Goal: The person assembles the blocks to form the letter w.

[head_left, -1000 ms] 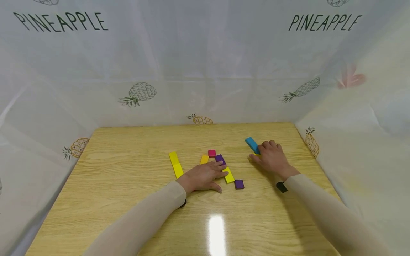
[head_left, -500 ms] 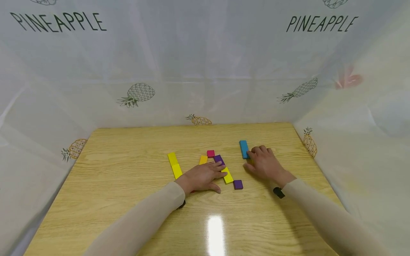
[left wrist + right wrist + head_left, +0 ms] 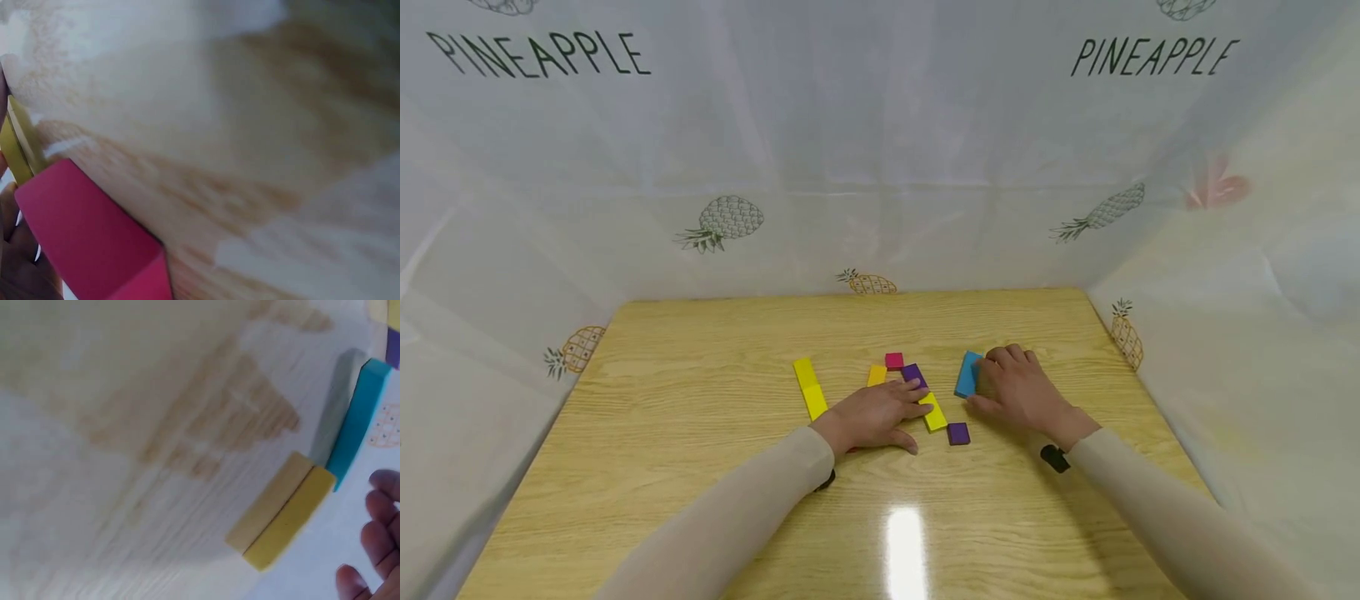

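My left hand (image 3: pixel 880 412) lies with fingers spread over the middle group of flat blocks. Its fingertips rest on a purple block (image 3: pixel 914 376) and a yellow block (image 3: pixel 934 412) set end to end. A pink block (image 3: pixel 87 225) shows beside that hand in the left wrist view. My right hand (image 3: pixel 1021 389) is at a blue block (image 3: pixel 967 375), its fingers along the block's right side. In the right wrist view the blue block (image 3: pixel 359 425) meets a yellow block (image 3: pixel 290 519), and the visible fingers are apart from both. The head view hides that yellow block under the hand.
Two yellow blocks (image 3: pixel 809 387) form a strip left of the left hand. An orange block (image 3: pixel 877 375), a small pink square (image 3: pixel 894 361) and a small purple square (image 3: pixel 958 433) lie about the group. A pineapple-print sheet (image 3: pixel 880 150) rises behind the wooden table (image 3: pixel 715 333).
My right hand has shifted left and slightly nearer. The blue block has moved the same way and turned, its far end now leaning right. My left hand has stayed put.
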Motion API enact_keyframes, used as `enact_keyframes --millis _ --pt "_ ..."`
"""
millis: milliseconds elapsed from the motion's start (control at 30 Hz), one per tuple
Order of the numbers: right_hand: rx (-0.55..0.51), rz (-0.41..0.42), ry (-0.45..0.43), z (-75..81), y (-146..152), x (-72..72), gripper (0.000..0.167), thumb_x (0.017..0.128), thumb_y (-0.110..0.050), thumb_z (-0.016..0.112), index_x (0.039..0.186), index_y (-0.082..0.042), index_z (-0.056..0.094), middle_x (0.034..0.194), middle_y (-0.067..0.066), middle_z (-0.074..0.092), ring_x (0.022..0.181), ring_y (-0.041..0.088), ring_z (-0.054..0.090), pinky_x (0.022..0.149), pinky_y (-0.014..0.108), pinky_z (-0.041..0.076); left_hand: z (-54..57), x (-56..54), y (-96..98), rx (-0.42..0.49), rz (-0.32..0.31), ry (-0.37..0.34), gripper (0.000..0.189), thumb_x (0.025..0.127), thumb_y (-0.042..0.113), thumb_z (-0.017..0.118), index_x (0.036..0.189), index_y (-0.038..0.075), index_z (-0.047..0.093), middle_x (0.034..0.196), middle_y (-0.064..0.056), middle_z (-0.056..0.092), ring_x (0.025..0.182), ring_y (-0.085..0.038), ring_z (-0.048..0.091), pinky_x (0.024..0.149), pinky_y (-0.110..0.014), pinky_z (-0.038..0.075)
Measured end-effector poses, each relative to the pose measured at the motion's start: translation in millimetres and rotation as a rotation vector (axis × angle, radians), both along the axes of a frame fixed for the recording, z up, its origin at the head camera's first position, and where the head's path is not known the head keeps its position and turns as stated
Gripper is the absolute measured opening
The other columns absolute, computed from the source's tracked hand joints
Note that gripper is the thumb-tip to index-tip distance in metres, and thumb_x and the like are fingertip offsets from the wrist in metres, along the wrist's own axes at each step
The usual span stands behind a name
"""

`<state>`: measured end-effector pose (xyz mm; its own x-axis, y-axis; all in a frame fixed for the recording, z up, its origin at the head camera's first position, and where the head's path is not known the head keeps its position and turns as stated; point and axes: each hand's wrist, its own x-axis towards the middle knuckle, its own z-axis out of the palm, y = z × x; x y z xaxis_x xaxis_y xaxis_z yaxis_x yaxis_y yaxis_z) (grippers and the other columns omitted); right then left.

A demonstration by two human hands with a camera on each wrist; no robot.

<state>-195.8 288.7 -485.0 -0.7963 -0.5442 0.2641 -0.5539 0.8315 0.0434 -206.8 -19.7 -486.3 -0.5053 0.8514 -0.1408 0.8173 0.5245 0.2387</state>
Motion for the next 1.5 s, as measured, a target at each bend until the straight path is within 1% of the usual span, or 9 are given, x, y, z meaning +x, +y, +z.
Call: enact_keyframes --millis 100,233,333,600,767,900,1167,1500 --pt "0.009 -0.039 -0.037 -1.5 0 -8.9 0.07 0.088 -0.054 0.079 0.129 0.002 0.068 0.123 0.022 0.064 0.114 0.043 0.057 0.092 0.061 0.049 -0.1 0.8 -0.5 0.004 0.009 -0.019 0.074 0.099 0.059 0.063 0.161 0.02 0.047 0.172 -0.001 0.034 0.162 -0.02 0.023 0.132 -0.038 0.022" --pt "0.037 -0.115 -0.139 -4.1 1 -17.1 0.084 0.086 -0.063 0.076 0.137 0.003 0.063 0.131 0.024 0.061 0.123 0.045 0.054 0.099 0.064 0.046 3.1 2.6 -0.8 0.011 0.016 -0.034 0.074 0.099 0.057 0.064 0.16 0.02 0.047 0.172 -0.001 0.034 0.162 -0.02 0.023 0.132 -0.039 0.024" --pt "0.054 -0.153 -0.196 -5.0 3 -21.3 0.09 0.085 -0.066 0.074 0.142 0.002 0.06 0.136 0.024 0.058 0.128 0.046 0.051 0.104 0.065 0.043 3.6 2.8 -0.9 0.007 0.023 -0.034 0.074 0.099 0.057 0.064 0.161 0.021 0.047 0.172 -0.001 0.034 0.162 -0.019 0.024 0.131 -0.039 0.026" --pt "0.04 -0.148 -0.245 -5.0 6 -25.9 0.09 0.086 -0.066 0.072 0.143 0.003 0.059 0.136 0.024 0.056 0.128 0.046 0.05 0.105 0.066 0.041 1.1 2.2 -1.0 0.007 0.032 -0.039 0.074 0.099 0.058 0.064 0.161 0.022 0.046 0.172 0.001 0.033 0.163 -0.019 0.022 0.131 -0.039 0.025" --pt "0.032 -0.124 -0.231 -5.9 9 -22.5 0.086 0.086 -0.063 0.072 0.138 0.005 0.061 0.132 0.025 0.058 0.124 0.046 0.051 0.101 0.064 0.043 0.8 1.6 -0.7 0.001 0.029 -0.033 0.074 0.099 0.059 0.063 0.161 0.022 0.046 0.172 0.0 0.032 0.163 -0.02 0.022 0.131 -0.04 0.026" --pt "0.035 -0.099 -0.209 -6.0 12 -15.3 0.085 0.084 -0.061 0.074 0.136 0.005 0.063 0.131 0.024 0.059 0.121 0.044 0.052 0.097 0.062 0.044 0.0 0.2 -0.6 -0.004 0.017 -0.011 0.074 0.099 0.059 0.064 0.161 0.022 0.047 0.172 0.0 0.033 0.162 -0.02 0.023 0.131 -0.039 0.026" --pt "0.065 -0.041 -0.198 -5.1 17 1.2 0.087 0.085 -0.064 0.074 0.141 0.001 0.061 0.135 0.02 0.058 0.123 0.04 0.052 0.102 0.063 0.045 -2.3 -2.0 -0.4 -0.007 0.008 -0.009 0.075 0.099 0.06 0.063 0.161 0.022 0.045 0.172 0.001 0.032 0.163 -0.018 0.022 0.132 -0.038 0.023" --pt "0.068 -0.005 -0.16 -4.4 16 9.0 0.082 0.085 -0.061 0.076 0.136 0.001 0.063 0.132 0.019 0.058 0.119 0.039 0.053 0.099 0.06 0.046 -1.8 -1.5 0.2 -0.009 0.003 -0.003 0.075 0.099 0.06 0.063 0.161 0.021 0.046 0.172 0.001 0.033 0.163 -0.018 0.022 0.133 -0.038 0.021"
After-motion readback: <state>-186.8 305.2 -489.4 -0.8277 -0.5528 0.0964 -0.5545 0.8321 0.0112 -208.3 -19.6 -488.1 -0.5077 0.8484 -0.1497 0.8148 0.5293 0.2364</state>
